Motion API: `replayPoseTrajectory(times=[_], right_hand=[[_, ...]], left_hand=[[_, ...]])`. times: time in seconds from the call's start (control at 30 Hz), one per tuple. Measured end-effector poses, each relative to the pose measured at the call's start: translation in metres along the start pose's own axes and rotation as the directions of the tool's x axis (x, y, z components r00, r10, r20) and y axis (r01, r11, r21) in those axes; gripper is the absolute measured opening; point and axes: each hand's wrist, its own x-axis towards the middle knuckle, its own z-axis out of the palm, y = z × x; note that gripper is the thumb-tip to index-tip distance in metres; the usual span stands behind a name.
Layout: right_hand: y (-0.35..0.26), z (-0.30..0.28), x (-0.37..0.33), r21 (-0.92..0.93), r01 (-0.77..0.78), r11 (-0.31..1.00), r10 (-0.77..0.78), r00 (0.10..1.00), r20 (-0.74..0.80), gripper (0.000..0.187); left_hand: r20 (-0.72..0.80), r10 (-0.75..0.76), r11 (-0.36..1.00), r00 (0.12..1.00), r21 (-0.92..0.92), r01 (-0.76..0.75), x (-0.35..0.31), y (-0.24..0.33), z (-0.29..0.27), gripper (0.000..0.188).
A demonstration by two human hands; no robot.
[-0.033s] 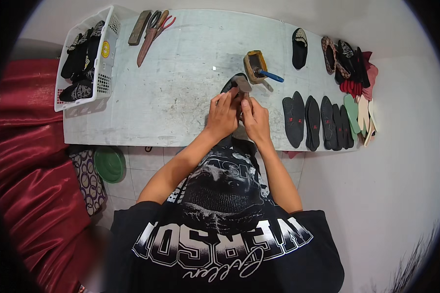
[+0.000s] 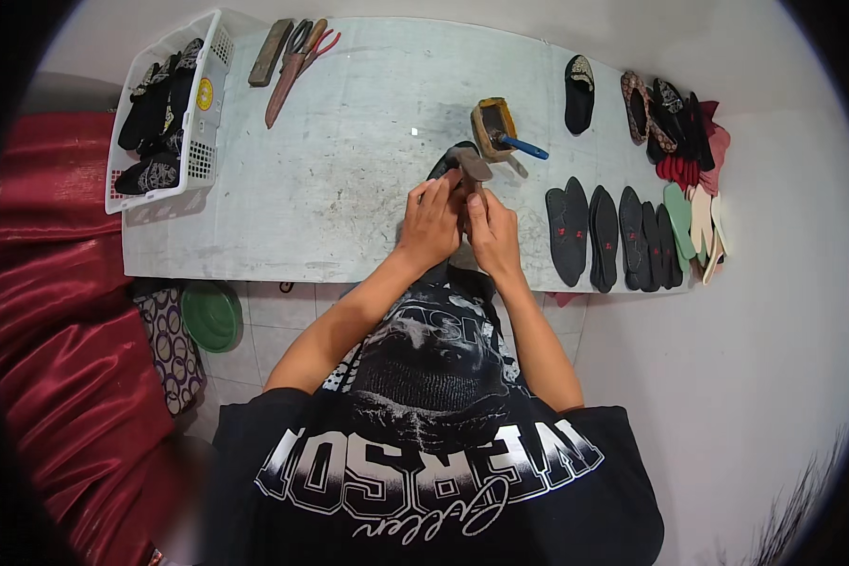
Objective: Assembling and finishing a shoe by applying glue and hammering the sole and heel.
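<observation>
Near the front middle of the table, a dark shoe [image 2: 440, 164] lies between my hands, its far end showing past the fingers. Bent over it, my left hand [image 2: 430, 223] grips the shoe, and its palm side is hidden. Closed round the handle of a hammer [image 2: 478, 171], my right hand [image 2: 495, 236] keeps its thumb along the top. The hammer's worn brown head is over the shoe, close to my left fingertips. Just beyond stands a yellowish open tin [image 2: 482, 111] of dark stuff, with a blue-handled brush [image 2: 526, 147] resting in it.
A white basket [image 2: 201, 141] of black shoes occupies the far left. Near it are a sharpening block [image 2: 271, 54], a sheathed knife [image 2: 283, 94] and red pliers [image 2: 324, 42]. Black soles [image 2: 568, 231] line the right front; a single black shoe [image 2: 578, 108] and more shoes [image 2: 635, 104] lie behind.
</observation>
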Motion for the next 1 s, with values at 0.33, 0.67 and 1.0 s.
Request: replayPoseTrajectory(times=[0.33, 0.67, 1.0], right_hand=[[-0.009, -0.002, -0.002, -0.046, 0.039, 0.998, -0.038, 0.999, 0.033, 0.049], [-0.031, -0.004, -0.005, -0.089, 0.032, 0.995, -0.021, 0.993, 0.115, 0.047], [-0.028, -0.005, -0.006, -0.035, 0.085, 0.996, -0.081, 0.992, 0.093, 0.046]], left_hand=[[0.109, -0.022, 0.999, 0.994, -0.024, 0.024, -0.004, -0.003, -0.003, 0.047], [0.056, -0.015, 0.995, 0.998, -0.095, 0.02, -0.003, -0.002, -0.002, 0.057], [0.057, 0.013, 0.997, 0.998, -0.072, -0.009, -0.002, -0.003, -0.003, 0.055]])
